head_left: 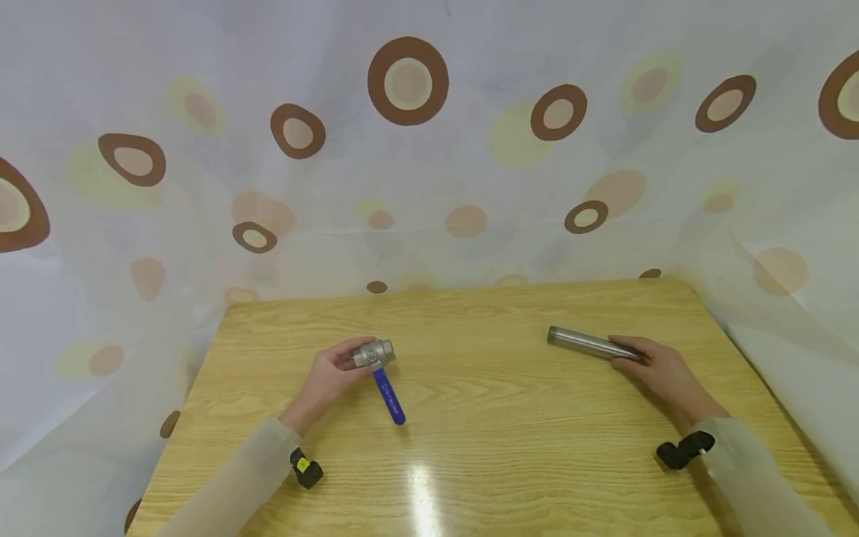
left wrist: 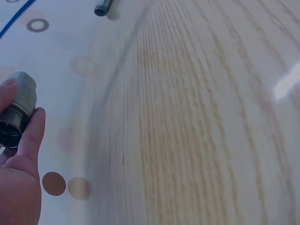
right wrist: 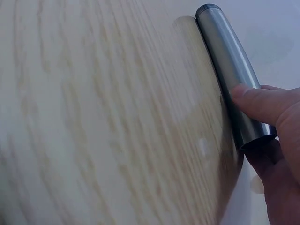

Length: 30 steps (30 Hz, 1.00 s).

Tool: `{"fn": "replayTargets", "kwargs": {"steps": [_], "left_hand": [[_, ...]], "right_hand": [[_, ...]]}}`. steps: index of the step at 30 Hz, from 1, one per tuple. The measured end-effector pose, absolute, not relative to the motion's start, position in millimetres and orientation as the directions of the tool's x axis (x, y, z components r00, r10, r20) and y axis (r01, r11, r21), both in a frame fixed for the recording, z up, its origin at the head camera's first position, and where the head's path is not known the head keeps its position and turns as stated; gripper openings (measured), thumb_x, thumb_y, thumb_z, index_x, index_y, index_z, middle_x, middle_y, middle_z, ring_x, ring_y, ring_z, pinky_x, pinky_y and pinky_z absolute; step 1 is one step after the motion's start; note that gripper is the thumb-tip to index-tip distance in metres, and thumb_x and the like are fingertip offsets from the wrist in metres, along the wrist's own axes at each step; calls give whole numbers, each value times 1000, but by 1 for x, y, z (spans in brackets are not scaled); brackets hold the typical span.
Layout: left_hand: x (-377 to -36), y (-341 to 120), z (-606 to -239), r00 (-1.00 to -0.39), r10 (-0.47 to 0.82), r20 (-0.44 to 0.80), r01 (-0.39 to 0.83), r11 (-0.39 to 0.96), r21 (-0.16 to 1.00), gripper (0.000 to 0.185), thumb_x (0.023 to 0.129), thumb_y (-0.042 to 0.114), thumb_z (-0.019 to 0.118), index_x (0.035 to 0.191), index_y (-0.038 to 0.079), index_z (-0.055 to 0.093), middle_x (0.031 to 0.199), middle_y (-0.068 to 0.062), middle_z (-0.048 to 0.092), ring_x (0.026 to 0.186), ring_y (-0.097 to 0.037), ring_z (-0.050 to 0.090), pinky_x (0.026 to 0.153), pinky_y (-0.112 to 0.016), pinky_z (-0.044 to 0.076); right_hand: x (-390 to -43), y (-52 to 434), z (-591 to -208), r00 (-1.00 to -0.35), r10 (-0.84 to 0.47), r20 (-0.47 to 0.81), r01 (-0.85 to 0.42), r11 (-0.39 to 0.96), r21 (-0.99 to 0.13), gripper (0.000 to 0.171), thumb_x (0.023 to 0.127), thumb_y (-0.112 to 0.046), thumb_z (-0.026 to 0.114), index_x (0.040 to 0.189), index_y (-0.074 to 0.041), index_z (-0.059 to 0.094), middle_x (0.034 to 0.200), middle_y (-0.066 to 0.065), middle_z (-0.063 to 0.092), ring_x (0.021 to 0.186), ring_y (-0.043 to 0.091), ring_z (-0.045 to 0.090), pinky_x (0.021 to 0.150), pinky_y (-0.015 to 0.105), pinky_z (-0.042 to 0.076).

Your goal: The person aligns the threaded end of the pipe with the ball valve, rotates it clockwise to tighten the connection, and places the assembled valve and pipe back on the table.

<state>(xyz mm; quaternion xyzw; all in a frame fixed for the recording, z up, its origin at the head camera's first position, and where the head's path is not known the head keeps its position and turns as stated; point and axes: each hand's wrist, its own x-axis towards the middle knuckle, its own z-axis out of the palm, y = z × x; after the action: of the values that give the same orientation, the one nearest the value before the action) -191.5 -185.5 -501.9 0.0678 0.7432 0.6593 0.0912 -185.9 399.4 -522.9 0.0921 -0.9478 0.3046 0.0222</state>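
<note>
On the left of the head view, my left hand [head_left: 332, 369] grips a silver ball valve [head_left: 373, 353] by its body. Its blue lever handle [head_left: 389, 397] points down toward me. In the left wrist view the valve body [left wrist: 23, 96] sits between thumb and fingers, one threaded opening facing the camera. Over on the right, my right hand [head_left: 661, 369] holds a steel pipe [head_left: 582, 343] near its right end, thumb on one side and fingers beneath. The pipe's far end [right wrist: 208, 9] is threaded, as the right wrist view shows. Valve and pipe are well apart.
A wooden table [head_left: 483, 418] with a bright light reflection lies beneath both hands. Behind it and along both sides hangs a white curtain [head_left: 456, 171] patterned with brown rings and pale spots. A small black camera [head_left: 306, 470] is strapped at the left wrist, another [head_left: 684, 450] at the right.
</note>
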Motion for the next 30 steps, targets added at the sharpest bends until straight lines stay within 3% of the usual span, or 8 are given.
{"fn": "replayTargets", "kwargs": {"steps": [5,11,17,20,25,27,30], "left_hand": [[-190,-183,-499,-968,242,-64,-34,123,992,54,92,-5,72,143,2,61,146,-25,57,129,-39,61,98,-28,57],[-189,-182,-497,-963,260,-72,-39,130,991,55,92,-3,73,144,4,60,147,-24,56,130,-39,61,99,-29,56],[-189,-182,-498,-963,259,-68,-36,127,991,53,92,-3,73,144,3,60,147,-24,57,130,-39,61,99,-29,57],[-189,-181,-498,-963,260,-67,-35,126,991,53,93,-3,73,143,2,61,147,-24,57,130,-39,60,99,-29,57],[-188,-181,-499,-961,267,-69,-39,117,992,54,92,-4,73,144,3,60,147,-23,57,131,-39,60,99,-29,56],[-188,-181,-500,-960,271,-67,-36,117,992,55,92,-4,73,144,3,60,147,-24,57,131,-39,60,99,-29,56],[-189,-181,-501,-959,275,-66,-35,116,993,55,92,-4,73,145,3,59,147,-24,57,130,-38,60,99,-29,57]], "right_hand": [[-191,399,-523,-971,-198,135,-240,805,-543,48,99,-26,74,141,-7,64,135,25,66,119,44,63,93,49,51],[-193,401,-526,-971,-213,105,-234,793,-562,50,99,-23,73,143,-4,61,137,29,62,120,49,60,95,65,49],[-191,400,-527,-971,-196,139,-240,795,-557,47,98,-23,74,140,-4,64,135,28,64,117,47,62,94,59,50],[-188,399,-526,-972,-184,147,-235,794,-561,47,98,-23,74,140,-4,65,135,26,65,114,33,64,91,40,52],[-184,401,-524,-974,-162,156,-224,755,-616,47,98,-23,74,141,-6,64,135,24,65,105,-12,50,82,14,44],[-184,401,-525,-975,-159,154,-221,734,-642,48,98,-24,74,142,-6,64,135,23,65,102,-20,45,81,11,43],[-185,403,-526,-980,-141,138,-197,713,-672,50,98,-26,74,143,-6,63,135,23,64,100,-18,48,79,9,43]]}}
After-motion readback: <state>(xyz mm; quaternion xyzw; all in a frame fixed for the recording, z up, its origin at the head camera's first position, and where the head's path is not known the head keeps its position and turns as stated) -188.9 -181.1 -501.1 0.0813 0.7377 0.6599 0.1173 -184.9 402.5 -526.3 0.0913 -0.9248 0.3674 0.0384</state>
